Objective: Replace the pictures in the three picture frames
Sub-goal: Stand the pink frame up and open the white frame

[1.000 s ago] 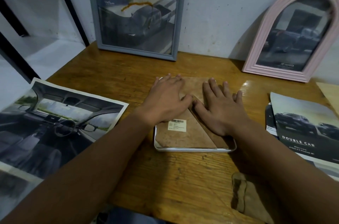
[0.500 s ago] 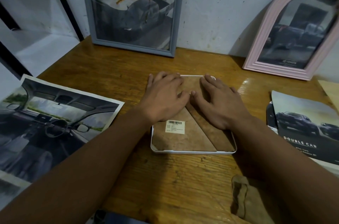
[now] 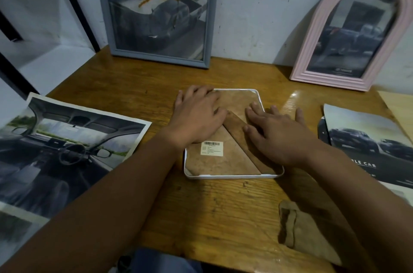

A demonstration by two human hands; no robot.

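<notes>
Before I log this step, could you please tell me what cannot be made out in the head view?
- White frame: lies face down, so whether it holds a picture is hidden.
- Barcode label: print too small to read.
- Brochure: cut off by the right edge; the right hand hides part of its title.
- Left hand: covers the frame's far-left corner.

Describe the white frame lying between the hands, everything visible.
The white frame lies face down on the wooden table: thin white rounded rim, brown board backing with a darker folded stand and a barcode sticker. The left hand rests flat on the backing; the right hand covers its right edge.
</notes>
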